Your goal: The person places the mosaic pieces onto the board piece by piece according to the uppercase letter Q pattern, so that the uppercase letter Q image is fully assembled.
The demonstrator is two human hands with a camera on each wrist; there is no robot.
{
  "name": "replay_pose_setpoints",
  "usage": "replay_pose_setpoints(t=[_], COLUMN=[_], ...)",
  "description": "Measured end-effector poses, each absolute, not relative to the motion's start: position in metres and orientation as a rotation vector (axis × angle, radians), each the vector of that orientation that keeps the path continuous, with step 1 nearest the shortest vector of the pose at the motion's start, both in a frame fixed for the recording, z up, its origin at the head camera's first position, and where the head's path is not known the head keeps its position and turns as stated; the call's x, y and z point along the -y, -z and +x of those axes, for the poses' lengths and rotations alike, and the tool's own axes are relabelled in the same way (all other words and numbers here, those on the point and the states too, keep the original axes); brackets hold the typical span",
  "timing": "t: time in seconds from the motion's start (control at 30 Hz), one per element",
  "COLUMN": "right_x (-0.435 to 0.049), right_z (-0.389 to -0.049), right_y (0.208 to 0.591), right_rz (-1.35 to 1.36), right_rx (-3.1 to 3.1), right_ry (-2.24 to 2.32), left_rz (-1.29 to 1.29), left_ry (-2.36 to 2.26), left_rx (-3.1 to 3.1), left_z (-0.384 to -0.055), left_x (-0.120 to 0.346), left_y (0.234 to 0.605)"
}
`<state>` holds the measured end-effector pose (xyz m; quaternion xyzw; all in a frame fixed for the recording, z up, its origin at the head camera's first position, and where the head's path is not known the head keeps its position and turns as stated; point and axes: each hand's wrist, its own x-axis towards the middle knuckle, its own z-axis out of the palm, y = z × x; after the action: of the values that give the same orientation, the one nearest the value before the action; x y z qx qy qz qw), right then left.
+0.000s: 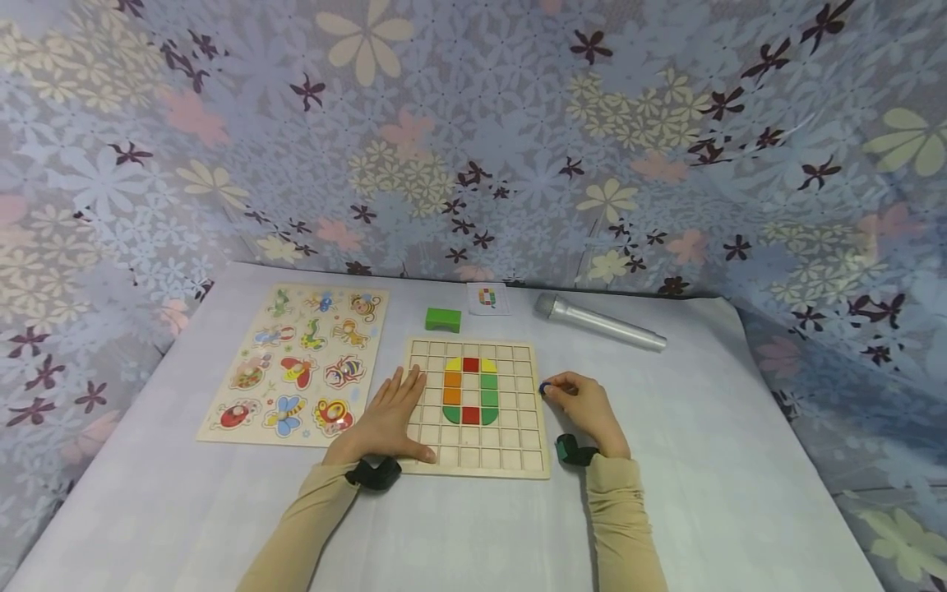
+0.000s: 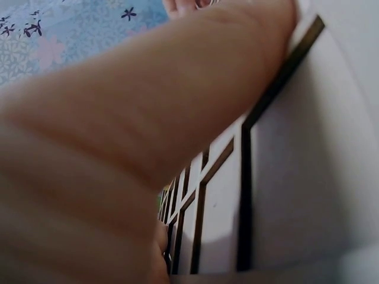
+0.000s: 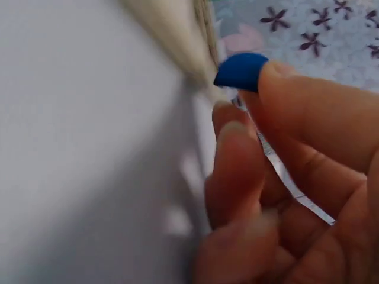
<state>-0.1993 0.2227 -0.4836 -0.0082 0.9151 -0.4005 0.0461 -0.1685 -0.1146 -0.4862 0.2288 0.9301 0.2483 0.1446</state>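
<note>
A wooden grid board (image 1: 510, 460) lies in the middle of the table, with yellow, red, orange and green pieces set as a ring in its cells. Spread fingers of my left hand (image 1: 392, 415) rest across the board's left side; the left wrist view shows mostly skin and grid slats. Beside the board's right edge, my right hand (image 1: 588, 404) pinches a small blue piece with a curved edge (image 3: 241, 71) between thumb and index finger. In the right wrist view the other fingers curl below it.
An insect puzzle board (image 1: 296, 370) lies left of the grid. Behind it stand a green arch block (image 1: 443, 320) and a small pattern card (image 1: 497, 309). A silver microphone (image 1: 602, 322) lies at the back right. Floral cloth (image 1: 473, 148) hangs behind the table.
</note>
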Motion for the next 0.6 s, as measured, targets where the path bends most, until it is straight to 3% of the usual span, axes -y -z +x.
replay_pose_setpoints(t=[0.37,0.6], right_x=[-0.199,-0.175], right_z=[-0.184,-0.175], right_y=[0.466,0.463], right_rz=[-0.445,-0.517], right_rx=[-2.376,-2.323], right_ry=[1.215,1.203], left_rz=[0.654,0.641], left_ry=[-0.716,-0.707], left_rx=[-2.679,-2.678], left_z=[-0.167,-0.167], left_x=[0.114,0.112], left_y=[0.483,0.483])
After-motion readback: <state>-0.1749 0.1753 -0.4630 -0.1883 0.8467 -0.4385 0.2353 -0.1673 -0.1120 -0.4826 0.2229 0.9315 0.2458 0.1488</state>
